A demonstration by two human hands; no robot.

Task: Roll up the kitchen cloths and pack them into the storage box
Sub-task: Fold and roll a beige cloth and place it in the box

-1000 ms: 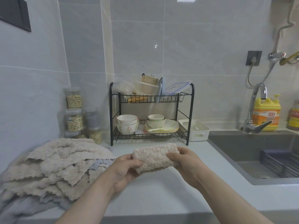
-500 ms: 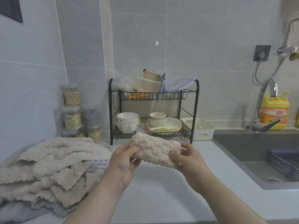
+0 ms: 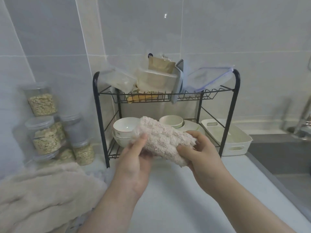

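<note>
Beige fleece kitchen cloths (image 3: 42, 195), unrolled, heaped at lower left on the white counter (image 3: 168, 207). Clear lidded jars (image 3: 43, 137) of pale flakes, stacked at left against the tiled wall; no label can be read. Black wire rack (image 3: 99, 115), centre: plastic containers and a brown paper bag on the upper tier, white bowls (image 3: 124, 128) on the lower. Left hand (image 3: 134, 165), centre, thumb on top and fingers curled beneath the rolled cloth (image 3: 165, 142), held in the air before the rack. Right hand (image 3: 203, 158) pinches the roll's right end. White storage box (image 3: 245, 146), just right of the rack, apart from the roll. Grey sink (image 3: 277, 157), right edge.
</note>
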